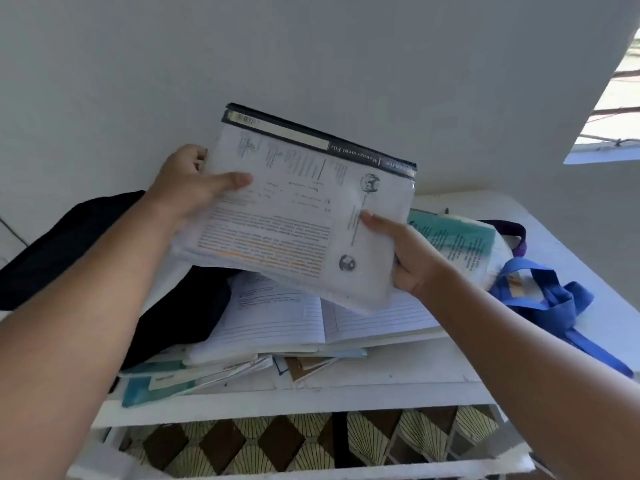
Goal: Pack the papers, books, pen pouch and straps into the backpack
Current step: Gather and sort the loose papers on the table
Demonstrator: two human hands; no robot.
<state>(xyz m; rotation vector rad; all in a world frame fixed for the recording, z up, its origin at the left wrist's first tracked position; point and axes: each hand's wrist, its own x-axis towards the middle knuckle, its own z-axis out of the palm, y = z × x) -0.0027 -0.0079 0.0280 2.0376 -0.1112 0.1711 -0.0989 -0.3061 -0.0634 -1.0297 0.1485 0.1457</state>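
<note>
The white counter carries the whole working set. The black backpack lies at its left rear, partly under the left forearm; whether its opening faces the person cannot be told from this view.

In front of the backpack rests an open lined notebook on top of a loose stack of books and papers, which overhangs the front edge of the counter. At the right rear lies a teal-covered booklet, and just beside it blue fabric straps trail toward the right edge. The pen pouch cannot be identified.

The clear plastic document file, with a dark spine strip and printed sheets inside, is held in the air above the notebook, tilted with its spine edge high and far from the person. This raised, two-point hold probably keeps the flexible sleeve flat and lets it be steered left toward the backpack.

The left hand grips the left edge, thumb laid across the front face and fingers behind. The right hand pinches the lower right corner, thumb on top. Both forearms reach forward, converging on the file.
</note>
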